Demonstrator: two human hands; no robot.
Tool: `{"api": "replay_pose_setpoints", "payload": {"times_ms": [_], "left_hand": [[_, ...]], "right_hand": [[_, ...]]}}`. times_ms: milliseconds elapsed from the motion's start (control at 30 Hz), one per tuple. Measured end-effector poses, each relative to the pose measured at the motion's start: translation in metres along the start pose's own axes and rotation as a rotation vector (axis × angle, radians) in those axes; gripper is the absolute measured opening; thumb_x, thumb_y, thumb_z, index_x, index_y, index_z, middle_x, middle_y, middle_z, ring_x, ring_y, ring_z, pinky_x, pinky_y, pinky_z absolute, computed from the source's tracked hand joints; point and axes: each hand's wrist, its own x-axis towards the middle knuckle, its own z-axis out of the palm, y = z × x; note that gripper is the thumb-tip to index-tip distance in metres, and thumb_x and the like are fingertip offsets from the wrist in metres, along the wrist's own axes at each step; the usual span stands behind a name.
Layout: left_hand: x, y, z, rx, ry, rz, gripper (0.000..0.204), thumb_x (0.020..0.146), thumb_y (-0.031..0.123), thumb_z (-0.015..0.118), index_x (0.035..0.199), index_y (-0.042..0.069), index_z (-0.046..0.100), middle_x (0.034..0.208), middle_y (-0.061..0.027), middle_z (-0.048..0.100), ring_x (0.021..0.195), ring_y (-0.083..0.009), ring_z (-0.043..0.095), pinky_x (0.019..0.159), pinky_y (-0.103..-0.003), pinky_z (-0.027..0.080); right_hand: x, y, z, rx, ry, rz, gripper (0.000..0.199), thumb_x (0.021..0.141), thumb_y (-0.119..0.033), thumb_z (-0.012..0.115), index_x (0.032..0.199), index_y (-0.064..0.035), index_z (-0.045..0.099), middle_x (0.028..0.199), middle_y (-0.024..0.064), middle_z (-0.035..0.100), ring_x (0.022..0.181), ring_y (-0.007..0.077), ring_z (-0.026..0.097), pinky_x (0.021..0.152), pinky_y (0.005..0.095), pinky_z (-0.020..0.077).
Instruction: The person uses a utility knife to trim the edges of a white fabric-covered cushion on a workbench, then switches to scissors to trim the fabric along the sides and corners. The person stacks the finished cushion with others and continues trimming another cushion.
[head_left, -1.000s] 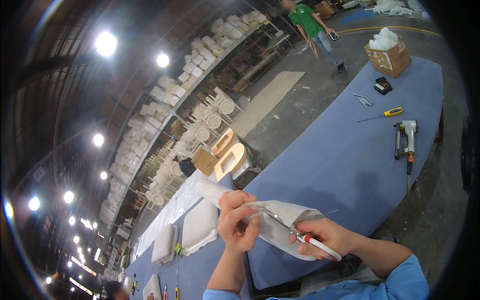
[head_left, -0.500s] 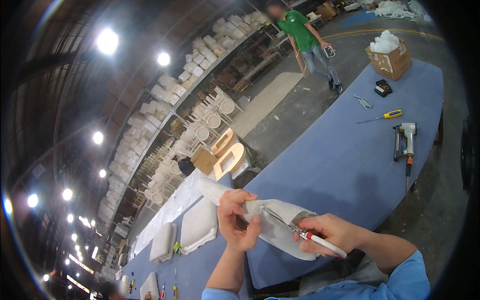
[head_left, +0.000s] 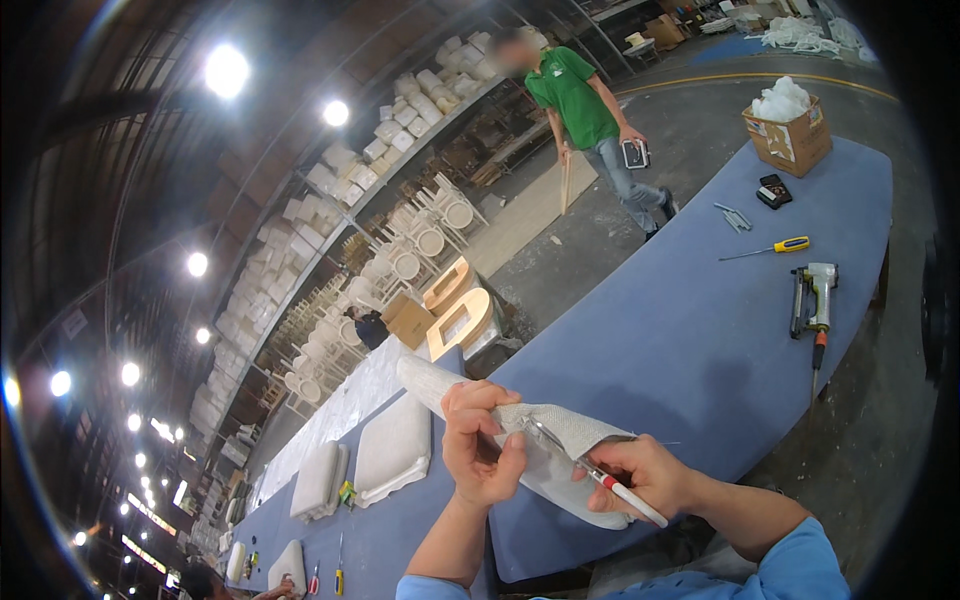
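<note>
A seat pad covered in light grey woven fabric (head_left: 563, 483) stands tilted over the near edge of the blue table, in front of me. My left hand (head_left: 482, 448) is closed on its upper edge, fingers over the fabric and thumb toward me. Pliers with red-and-white handles (head_left: 638, 502) are in my right hand (head_left: 645, 474), its fingers wrapped round the grips. Their metal jaws reach to the fabric edge beside my left thumb. What exactly the jaws touch is too small to tell.
On the blue table (head_left: 650, 330) lie a staple gun with a hose (head_left: 820, 292), a yellow-handled screwdriver (head_left: 790, 244), staple strips (head_left: 735, 217) and a black case (head_left: 773, 191). A carton of white stuffing (head_left: 795, 140) stands at the far end. Padded seats (head_left: 394, 447) lie at left. A person in green (head_left: 580, 95) walks beyond.
My right hand has shifted slightly left with the pliers, whose handles now look closer together. The person in green has come nearer and further left. My left hand keeps its grip.
</note>
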Motion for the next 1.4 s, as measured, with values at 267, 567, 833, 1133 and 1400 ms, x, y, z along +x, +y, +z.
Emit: {"api": "replay_pose_setpoints", "payload": {"times_ms": [267,567,833,1133,1400], "left_hand": [[0.002,-0.002,0.004,0.006,-0.005,0.035,0.032,0.086,0.013,0.071,0.105,0.009,0.046,0.11,-0.0195,0.067,0.102,-0.029,0.061,0.1,-0.047,0.038],[0.005,0.0,0.007,0.054,0.005,0.06,0.023,0.083,0.011,0.07,0.103,0.004,0.059,0.109,-0.0194,0.067,0.103,-0.0315,0.061,0.099,-0.05,0.04],[0.005,0.0,0.005,0.057,0.0,0.083,0.024,0.084,0.01,0.069,0.105,0.006,0.059,0.11,-0.0191,0.068,0.102,-0.0323,0.062,0.098,-0.051,0.04],[0.006,0.001,0.005,0.051,0.001,0.091,0.025,0.083,0.008,0.069,0.106,0.007,0.06,0.108,-0.0199,0.069,0.101,-0.0325,0.063,0.095,-0.051,0.042],[0.003,0.005,0.006,0.062,0.025,0.117,0.023,0.084,0.007,0.069,0.105,0.007,0.059,0.107,-0.0203,0.069,0.098,-0.033,0.063,0.093,-0.05,0.043]], "right_hand": [[-0.005,0.008,0.005,-0.243,0.193,-0.179,0.059,0.088,-0.052,0.084,0.113,-0.0004,0.069,0.076,0.0104,0.066,0.06,0.0249,0.062,0.059,0.0343,0.052],[-0.006,0.017,0.004,-0.089,0.116,-0.128,0.058,0.088,-0.049,0.085,0.115,-0.0005,0.07,0.075,0.005,0.061,0.062,0.0133,0.055,0.059,0.0293,0.0455],[0.001,0.016,0.007,0.187,0.068,-0.07,0.053,0.091,-0.046,0.084,0.116,-0.0013,0.071,0.071,-0.0028,0.059,0.062,0.0073,0.049,0.057,0.027,0.0402],[0.003,0.005,-0.006,-0.157,0.108,-0.061,0.063,0.085,-0.057,0.084,0.11,-0.001,0.072,0.079,0.0096,0.068,0.066,0.0185,0.063,0.064,0.0322,0.0524],[-0.001,-0.002,-0.003,-0.031,0.043,0.035,0.055,0.084,-0.046,0.089,0.11,-0.001,0.071,0.068,0.0022,0.06,0.06,0.0085,0.05,0.056,0.0273,0.0415]]}}
